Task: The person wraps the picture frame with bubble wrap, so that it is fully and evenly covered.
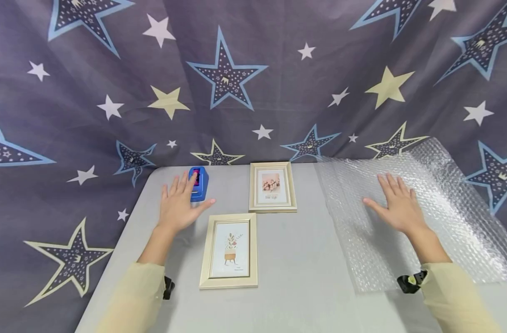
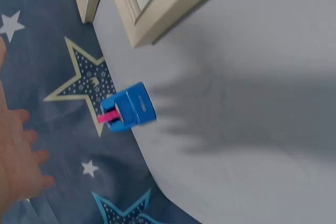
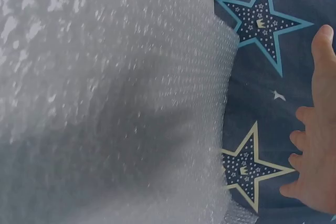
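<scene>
The farther picture frame (image 1: pixel 272 187) lies between blue dispenser (image 1: pixel 200 189) and bubble wrap (image 1: pixel 444 210)

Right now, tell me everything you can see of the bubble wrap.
The bubble wrap is a see-through, shiny, plastic-looking sheet of small bubbles, spread over the right side of the table. Its far part reaches past the edge, in front of the starry cloth. The right hand hovers above it, casting a shadow.

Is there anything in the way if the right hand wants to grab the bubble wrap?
No, nothing visible is between the right hand and the bubble wrap. The hand is over the wrap, and both picture frames are off to its left.
</scene>
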Demonstrator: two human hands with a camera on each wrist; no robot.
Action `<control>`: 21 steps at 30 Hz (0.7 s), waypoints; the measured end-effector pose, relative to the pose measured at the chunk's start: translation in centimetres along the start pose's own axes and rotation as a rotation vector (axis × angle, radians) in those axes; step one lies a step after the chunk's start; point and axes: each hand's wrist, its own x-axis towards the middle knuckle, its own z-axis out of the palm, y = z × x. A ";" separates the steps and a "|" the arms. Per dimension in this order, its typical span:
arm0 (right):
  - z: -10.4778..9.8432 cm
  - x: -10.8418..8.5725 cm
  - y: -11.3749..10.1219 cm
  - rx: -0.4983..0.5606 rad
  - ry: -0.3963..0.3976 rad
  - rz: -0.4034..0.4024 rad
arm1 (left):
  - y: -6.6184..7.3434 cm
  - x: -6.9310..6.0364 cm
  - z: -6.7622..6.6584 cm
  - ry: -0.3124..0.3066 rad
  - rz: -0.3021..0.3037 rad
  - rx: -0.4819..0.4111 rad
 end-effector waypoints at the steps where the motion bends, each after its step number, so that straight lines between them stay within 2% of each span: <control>1: 0.0 0.0 0.2 0.002 0.000 0.003 | 0.2 0.2 0.1 -0.002 0.004 -0.003; 12: 0.3 -0.7 2.1 0.016 -0.011 0.036 | 3.0 2.4 2.6 -0.052 0.051 -0.036; 16: 0.3 -0.7 3.0 0.015 -0.014 0.048 | 4.7 3.3 3.6 -0.048 0.073 -0.058; 21: 0.2 -0.8 4.3 0.020 -0.012 0.071 | 7.5 4.6 4.6 -0.038 0.120 -0.105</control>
